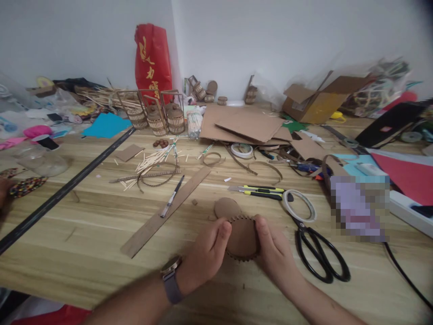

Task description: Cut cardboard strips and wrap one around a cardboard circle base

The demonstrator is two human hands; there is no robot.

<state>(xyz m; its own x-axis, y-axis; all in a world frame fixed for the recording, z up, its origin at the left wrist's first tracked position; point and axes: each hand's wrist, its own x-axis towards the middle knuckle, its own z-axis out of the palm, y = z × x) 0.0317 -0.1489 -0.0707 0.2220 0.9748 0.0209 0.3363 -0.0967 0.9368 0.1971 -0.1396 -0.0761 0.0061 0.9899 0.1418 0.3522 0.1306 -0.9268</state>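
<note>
Between my two hands is a round cardboard disc (242, 238) with a notched, tooth-like rim. My left hand (206, 248) grips its left edge, thumb on top, and my right hand (274, 247) grips the right edge the same way. Just behind it, a plain cardboard circle (226, 208) lies on the table. A long cardboard strip (165, 215) slants off to the left with a pen (172, 197) resting on it. To the right are black-handled scissors (321, 250), partly under a roll of white tape (299, 205). Two yellow-and-black utility knives (260, 192) lie beyond.
Loose wooden sticks (155, 158) and curled cardboard strips are scattered mid-table. Behind stand small stick-sided buckets (176, 119), stacked cardboard sheets (240, 122), a red bag (153, 58) and an open box (321, 97). Another person's hand (4, 194) shows at the left edge.
</note>
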